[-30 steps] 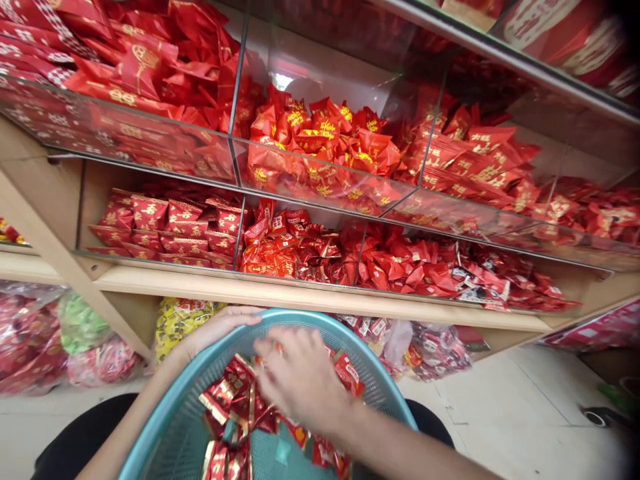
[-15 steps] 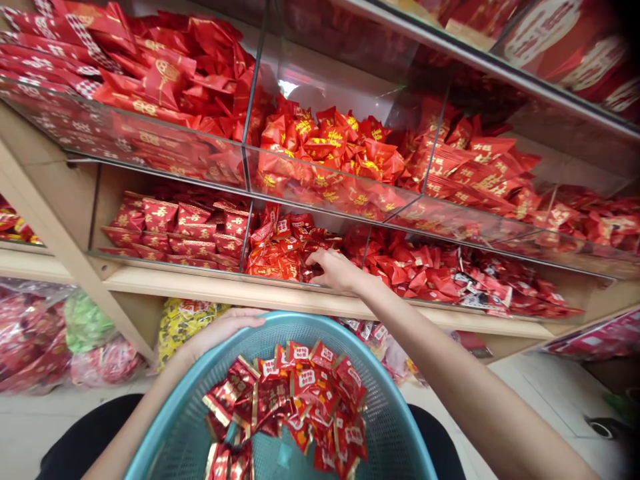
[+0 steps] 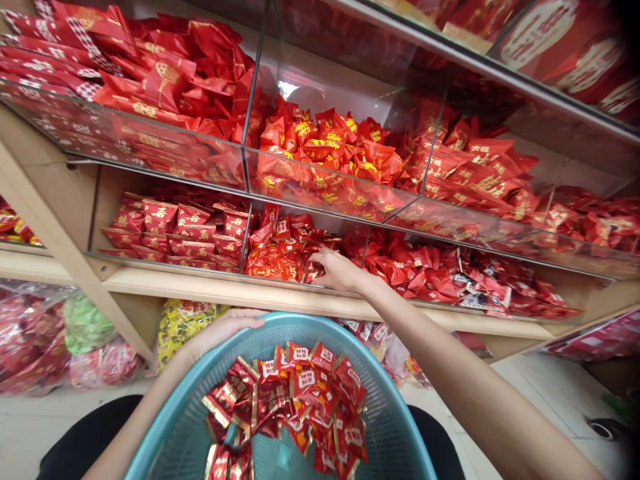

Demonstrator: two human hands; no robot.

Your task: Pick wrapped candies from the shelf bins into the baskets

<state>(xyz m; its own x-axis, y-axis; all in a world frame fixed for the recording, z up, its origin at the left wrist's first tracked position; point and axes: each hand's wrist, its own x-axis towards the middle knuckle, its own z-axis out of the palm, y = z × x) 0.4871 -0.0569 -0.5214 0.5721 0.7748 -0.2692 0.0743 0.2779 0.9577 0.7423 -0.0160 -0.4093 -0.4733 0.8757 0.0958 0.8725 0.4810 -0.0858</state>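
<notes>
A teal plastic basket (image 3: 395, 400) stands in front of me with red and gold wrapped candies (image 3: 305, 393) inside. On its far left rim lies my left hand (image 3: 227, 330), closed over the edge, the fingertips partly hidden. My right hand (image 3: 336, 269) reaches into a lower-shelf compartment, thumb and fingers curled round a dark red candy packet (image 3: 311, 271). Brighter red packets (image 3: 275, 260) are heaped just left of these fingers.
A clear divider (image 3: 367, 248) and a wooden shelf edge (image 3: 200, 288) border the compartment. Above runs a clear upper-shelf front (image 3: 320, 180) with more red packets. Bagged goods (image 3: 100, 333) sit low on the left, and a yellow bag (image 3: 185, 327) is behind my left hand.
My right hand has shifted slightly right, and its fingers have drawn closer together at the dark red packets. The left hand and basket stay in place.
</notes>
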